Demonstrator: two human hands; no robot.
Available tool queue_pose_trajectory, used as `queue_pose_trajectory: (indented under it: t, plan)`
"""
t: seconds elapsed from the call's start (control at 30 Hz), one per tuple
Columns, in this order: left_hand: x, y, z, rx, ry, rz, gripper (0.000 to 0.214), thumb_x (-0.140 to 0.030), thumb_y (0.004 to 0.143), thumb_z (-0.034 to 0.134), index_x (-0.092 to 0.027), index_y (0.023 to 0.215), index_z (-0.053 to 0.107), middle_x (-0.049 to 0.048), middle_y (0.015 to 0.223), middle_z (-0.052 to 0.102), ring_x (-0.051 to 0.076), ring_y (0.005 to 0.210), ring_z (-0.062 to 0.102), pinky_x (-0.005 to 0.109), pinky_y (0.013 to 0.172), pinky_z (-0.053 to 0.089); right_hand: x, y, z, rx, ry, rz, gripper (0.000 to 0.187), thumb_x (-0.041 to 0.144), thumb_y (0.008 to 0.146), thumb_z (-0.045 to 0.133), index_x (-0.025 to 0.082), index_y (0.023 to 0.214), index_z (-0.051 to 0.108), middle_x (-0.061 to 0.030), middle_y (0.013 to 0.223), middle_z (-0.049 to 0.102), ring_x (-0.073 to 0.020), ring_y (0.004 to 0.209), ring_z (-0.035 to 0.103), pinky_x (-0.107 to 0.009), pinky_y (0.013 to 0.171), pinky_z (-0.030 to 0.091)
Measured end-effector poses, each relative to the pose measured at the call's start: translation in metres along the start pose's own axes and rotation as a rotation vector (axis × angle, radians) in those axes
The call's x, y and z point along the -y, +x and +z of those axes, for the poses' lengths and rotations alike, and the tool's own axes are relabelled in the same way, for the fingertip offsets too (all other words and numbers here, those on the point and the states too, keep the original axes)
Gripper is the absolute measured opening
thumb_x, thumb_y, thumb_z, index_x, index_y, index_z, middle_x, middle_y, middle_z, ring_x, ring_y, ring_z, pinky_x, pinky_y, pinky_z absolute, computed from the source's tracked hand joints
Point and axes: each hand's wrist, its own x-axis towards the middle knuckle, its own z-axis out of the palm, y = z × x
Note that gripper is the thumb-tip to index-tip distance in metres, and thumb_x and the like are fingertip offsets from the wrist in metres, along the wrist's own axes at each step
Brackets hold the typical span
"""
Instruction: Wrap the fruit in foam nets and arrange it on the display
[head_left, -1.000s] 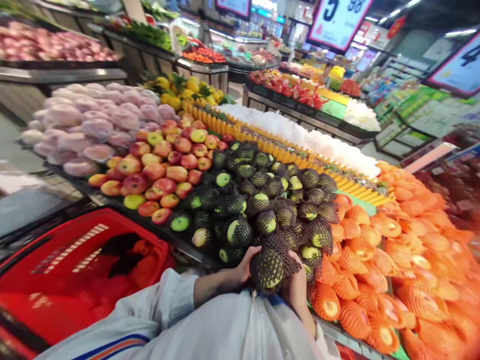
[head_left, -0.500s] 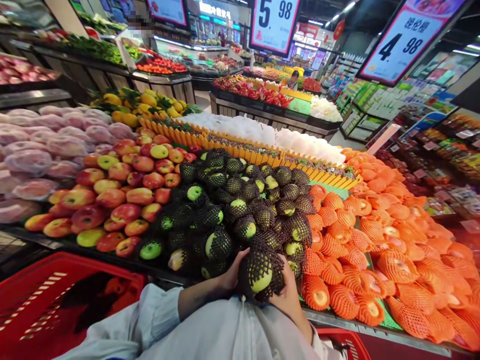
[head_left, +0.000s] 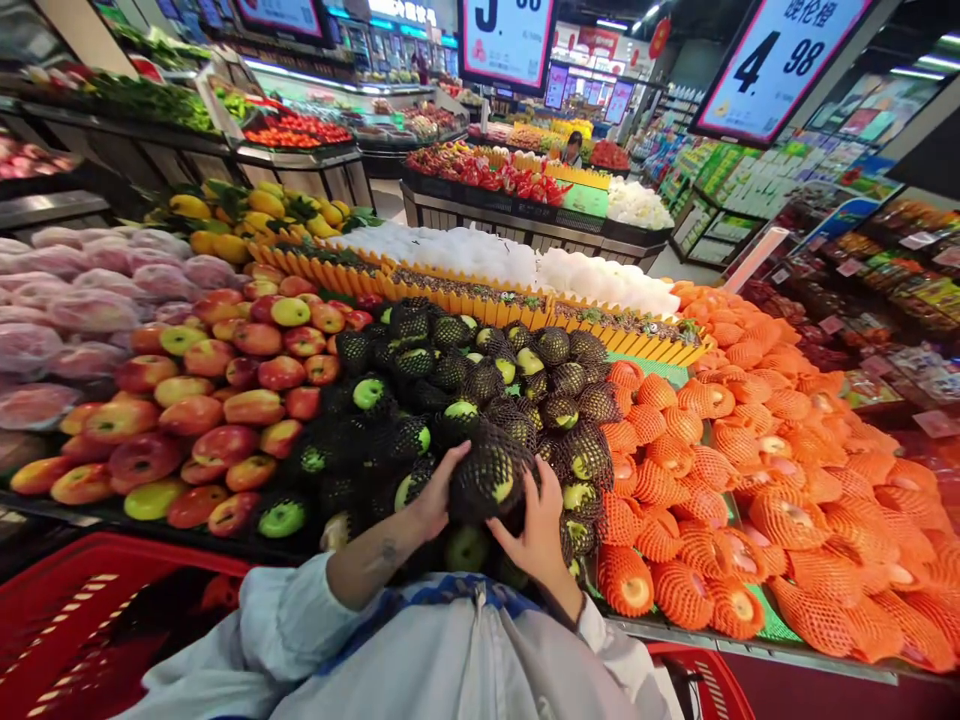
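Observation:
A round green fruit in a black foam net (head_left: 487, 482) is at the front of the heap of netted green fruit (head_left: 450, 365). My left hand (head_left: 433, 500) curls around its left side, thumb near the top. On the other side my right hand (head_left: 536, 525) has its fingers spread, the thumb reaching below the fruit and the fingertips at its right edge. Whether those fingertips touch it I cannot tell. Just below lies a darker green fruit (head_left: 465, 548), partly shaded.
Red-yellow apples (head_left: 225, 445) lie left of the heap, orange-netted fruit (head_left: 675, 500) to its right. A yellow slatted divider (head_left: 450, 300) runs behind. A red shopping basket (head_left: 75, 600) stands at lower left, another red basket (head_left: 705, 680) at lower right.
Both hands have moved forward and up with the netted fruit, from near my body to over the heap's front. My right hand's fingers have spread away from the fruit.

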Motion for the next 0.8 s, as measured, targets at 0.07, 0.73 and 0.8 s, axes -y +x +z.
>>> queue_pose_trajectory:
  t: [0.07,0.73,0.8]
  plan:
    - [-0.034,0.023,0.009,-0.137,-0.054,0.009,0.063,-0.069,0.083,0.062,-0.017,0.119,0.069,0.0135,0.110,0.077,0.033,0.109,0.071,0.046,0.088,0.061,-0.005,0.002,0.015,0.104,-0.163,0.051,0.088,0.042,0.086,0.074,0.019,0.161,0.032,-0.0239,0.166,0.026,-0.0417,0.154,0.027,-0.060,0.120,0.034]
    - [-0.082,0.218,0.062,0.219,1.835,0.446,0.047,-0.026,0.070,0.078,-0.022,0.117,0.070,0.0113,0.128,0.069,0.036,0.126,0.056,0.049,0.109,0.043,-0.019,-0.005,0.040,0.171,-0.301,0.106,0.079,0.030,0.088,0.070,0.022,0.160,0.039,-0.0239,0.165,0.034,-0.0409,0.151,0.038,-0.056,0.117,0.042]
    - [-0.087,0.237,0.072,0.165,1.862,0.400,0.025,-0.034,0.085,0.064,-0.022,0.104,0.074,0.0107,0.112,0.074,0.034,0.116,0.062,0.046,0.103,0.047,-0.022,-0.007,0.043,0.197,-0.290,0.119,0.078,0.034,0.091,0.067,0.023,0.162,0.036,-0.0230,0.166,0.032,-0.0407,0.152,0.036,-0.057,0.118,0.040]
